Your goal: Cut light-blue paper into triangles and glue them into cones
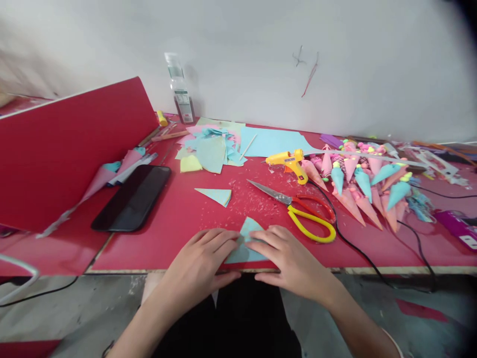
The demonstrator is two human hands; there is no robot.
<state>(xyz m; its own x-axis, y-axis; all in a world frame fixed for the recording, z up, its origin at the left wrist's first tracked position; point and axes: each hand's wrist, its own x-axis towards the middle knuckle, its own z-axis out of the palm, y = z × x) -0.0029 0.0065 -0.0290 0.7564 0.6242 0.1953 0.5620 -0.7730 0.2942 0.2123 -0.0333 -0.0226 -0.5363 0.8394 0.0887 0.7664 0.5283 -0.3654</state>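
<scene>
A light blue piece of paper (pixel 246 254) lies at the table's front edge, its top corner pointing away from me. My left hand (pixel 203 258) rests on its left side, fingers extended and slightly bent. On the right side of the same paper, my right hand (pixel 288 256) presses with spread fingertips. Both thumbs are low, by the table edge. Just beyond my hands is a narrow folded blue triangle (pixel 219 195). Scissors (pixel 294 203) with red and yellow handles lie to the right, partly open.
A yellow glue gun (pixel 290 161) sits behind the scissors, its black cord trailing right. Small paper cones (pixel 357 186) pile up at right. A phone (pixel 132 199) lies left, near a red board (pixel 74 149). Paper sheets (pixel 274 141) and a bottle (pixel 181 94) stand behind.
</scene>
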